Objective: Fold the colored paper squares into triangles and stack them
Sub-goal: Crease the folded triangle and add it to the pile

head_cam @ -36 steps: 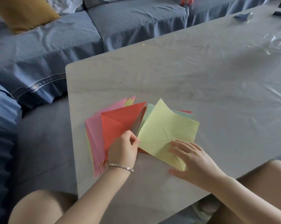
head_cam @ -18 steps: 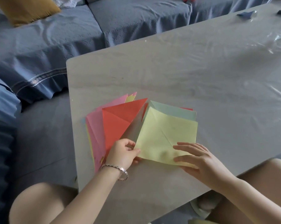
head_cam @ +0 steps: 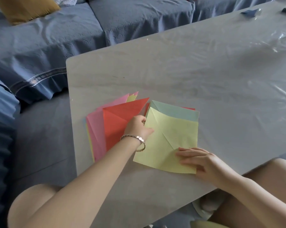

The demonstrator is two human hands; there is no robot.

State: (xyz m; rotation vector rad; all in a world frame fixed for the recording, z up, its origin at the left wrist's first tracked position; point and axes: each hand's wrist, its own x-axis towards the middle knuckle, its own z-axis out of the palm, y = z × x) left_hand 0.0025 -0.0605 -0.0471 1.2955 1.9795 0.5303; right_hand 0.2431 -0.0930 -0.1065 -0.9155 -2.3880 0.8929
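Yellow paper (head_cam: pixel 170 139) lies under your right hand (head_cam: pixel 203 160), fingers (head_cam: pixel 186 157) flat on its corner; your left hand (head_cam: pixel 138 127) pinches its edge

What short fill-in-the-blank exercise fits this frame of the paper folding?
1. The right hand presses on the ____ sheet.
2. The left hand wears a ____ on its wrist.
3. Under the yellow sheet lies a pale ____ sheet.
4. The folded red paper lies on a ____ one.

Missing words: yellow; bracelet; blue; pink

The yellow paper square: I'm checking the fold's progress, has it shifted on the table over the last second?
Yes. The yellow paper square rotated and slid toward the grey table's near edge.
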